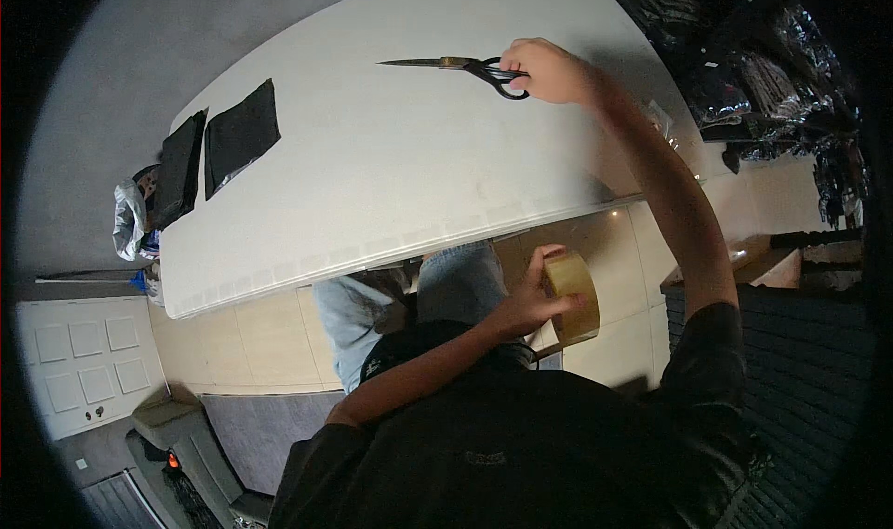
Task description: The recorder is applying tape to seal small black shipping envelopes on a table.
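My right hand [551,71] is closed around the black loop handles of a pair of scissors [458,63] over the far part of the white table. Their dark blades point left and look shut. In front of the table's near edge, close to my body, my left hand [532,304] grips a wide roll of clear yellowish packing tape [584,292], held on its side. Two stacks of flat black sheets or packets lie at the table's left end, one stack [244,136] nearer the middle, the other stack [179,171] by the edge.
The white table [372,175] has a curved far edge. A silvery plastic bag [128,220] hangs beyond its left end. Dark plastic-wrapped goods [767,82] fill a rack at right. A grey seat [200,455] stands at lower left, near a white door [88,366].
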`<state>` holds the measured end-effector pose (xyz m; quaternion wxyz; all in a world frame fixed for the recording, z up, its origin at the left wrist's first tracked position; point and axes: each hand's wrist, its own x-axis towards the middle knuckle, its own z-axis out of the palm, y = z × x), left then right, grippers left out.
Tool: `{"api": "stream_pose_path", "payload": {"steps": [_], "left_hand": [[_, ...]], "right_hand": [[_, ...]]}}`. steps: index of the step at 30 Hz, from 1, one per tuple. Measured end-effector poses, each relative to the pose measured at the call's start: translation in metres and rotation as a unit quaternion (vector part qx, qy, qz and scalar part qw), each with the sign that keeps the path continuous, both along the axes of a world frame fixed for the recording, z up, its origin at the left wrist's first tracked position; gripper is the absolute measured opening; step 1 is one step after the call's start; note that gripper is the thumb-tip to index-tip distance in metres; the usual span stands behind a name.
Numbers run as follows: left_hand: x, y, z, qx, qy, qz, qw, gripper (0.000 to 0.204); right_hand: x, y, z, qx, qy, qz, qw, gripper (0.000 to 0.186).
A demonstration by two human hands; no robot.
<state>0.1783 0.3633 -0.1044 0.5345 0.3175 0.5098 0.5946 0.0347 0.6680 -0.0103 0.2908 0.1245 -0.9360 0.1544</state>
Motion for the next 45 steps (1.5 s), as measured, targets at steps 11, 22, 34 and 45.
{"api": "stream_pose_path", "payload": {"steps": [11,22,34,45], "left_hand": [[0.001,0.004,0.007,0.028,-0.004,0.009,1.0,0.081],[-0.009,0.004,0.012,0.032,0.0,-0.037,0.999,0.071],[-0.004,0.005,-0.001,0.051,0.151,0.004,0.987,0.074],[-0.005,0.001,-0.004,0.035,0.117,-0.017,0.992,0.073]], "right_hand": [[-0.017,-0.012,0.053,0.044,-0.456,-0.107,0.882,0.036],[0.185,0.003,0.095,-0.075,-0.548,-0.022,0.833,0.051],[0.305,0.052,0.128,-0.308,-0.593,-0.065,0.741,0.064],[0.25,0.051,0.092,-0.207,-0.681,-0.1,0.696,0.035]]}}
